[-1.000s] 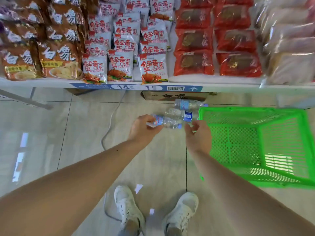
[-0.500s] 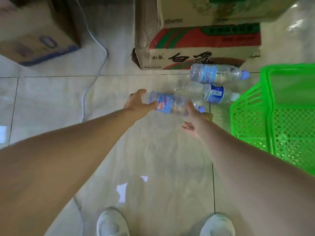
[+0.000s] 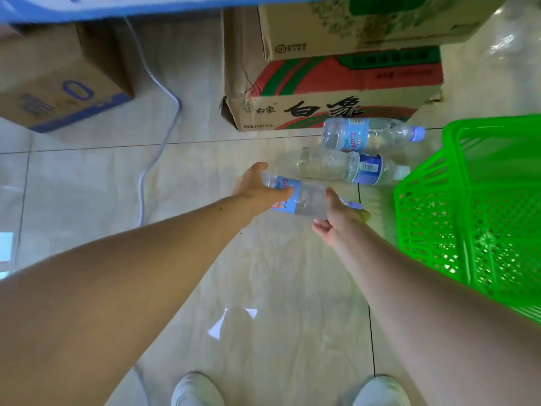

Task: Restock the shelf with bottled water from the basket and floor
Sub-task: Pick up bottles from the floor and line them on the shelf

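Wraps left fingers (image 3: pixel 282 192) round the butt end of the bottle (image 3: pixel 307 197), thumb over the top. Cups the neck end in the right hand (image 3: pixel 333 218), thumb against the side, other fingers hidden underneath. Has bent low within the last second: gone from sight are the snack rows, leaving only the blue shelf edge (image 3: pixel 117 4) overhead. Has kept the same two-handed hold on the bottle throughout. Probably means one bottle secured and ready to go up, with a rise and a reach to follow. Shows open floor (image 3: pixel 263 273) toward the shoes, good room to draw back and stand. Meets stacked boxes (image 3: pixel 322 92) straight ahead under the shelf, so no room forward. Calls for care with that low shelf edge on the way up. Finds the basket (image 3: pixel 468 200) close on the right, rim just beside the right forearm, no bottles seen inside. Leaves two spares on the floor between boxes and basket: far bottle (image 3: pixel 366 134) touching the box front, mid bottle (image 3: pixel 345 165) just beyond the held one. Passes a cable (image 3: pixel 164 118) on the left, well apart from the hands.
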Tool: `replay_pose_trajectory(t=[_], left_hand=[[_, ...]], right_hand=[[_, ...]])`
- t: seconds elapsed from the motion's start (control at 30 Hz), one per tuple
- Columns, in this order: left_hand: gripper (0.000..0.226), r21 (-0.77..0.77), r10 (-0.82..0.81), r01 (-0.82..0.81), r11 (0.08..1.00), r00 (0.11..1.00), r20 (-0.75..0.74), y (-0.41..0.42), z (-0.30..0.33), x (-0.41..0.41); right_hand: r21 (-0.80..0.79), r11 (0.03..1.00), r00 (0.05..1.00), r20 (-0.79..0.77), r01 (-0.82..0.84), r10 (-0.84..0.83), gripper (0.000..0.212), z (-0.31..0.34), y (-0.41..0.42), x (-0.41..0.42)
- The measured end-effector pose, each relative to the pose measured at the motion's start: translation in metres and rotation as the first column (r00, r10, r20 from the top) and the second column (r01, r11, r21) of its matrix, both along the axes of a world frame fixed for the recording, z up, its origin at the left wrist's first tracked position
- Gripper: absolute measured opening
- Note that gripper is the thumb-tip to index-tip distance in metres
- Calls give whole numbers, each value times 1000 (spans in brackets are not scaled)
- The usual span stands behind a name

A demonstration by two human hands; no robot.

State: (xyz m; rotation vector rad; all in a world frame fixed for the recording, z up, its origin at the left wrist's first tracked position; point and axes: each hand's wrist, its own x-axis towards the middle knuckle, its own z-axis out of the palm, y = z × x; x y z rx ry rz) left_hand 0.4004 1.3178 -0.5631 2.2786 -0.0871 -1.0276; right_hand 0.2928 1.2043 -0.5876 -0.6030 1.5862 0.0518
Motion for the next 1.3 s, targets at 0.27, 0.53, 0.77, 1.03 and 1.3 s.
replay_pose_trajectory(t=[0.27, 0.53, 0.77, 1.03, 1.3], left_hand=[[79, 13, -31, 31, 999, 1000, -4, 20, 136, -28], [83, -30, -181, 183, 983, 982, 62, 22, 367, -56], [83, -134, -239, 256, 957, 962, 134, -5, 566, -86], [79, -156, -385, 444, 882, 871, 304, -32, 752, -104], [56, -341, -376, 522, 782, 831, 409, -46, 858, -131]], right_hand=[[-151, 987, 997, -56, 46, -55, 57, 141, 18, -26], [-318, 938, 990, 73, 140, -123, 74, 372, 14, -48], [-603, 794, 985, 169, 75, 35, 77, 569, -25, -72], [-817, 575, 941, 228, 44, 252, 89, 774, -68, -102], [-952, 305, 898, 137, 3, 418, 58, 922, -87, -131]])
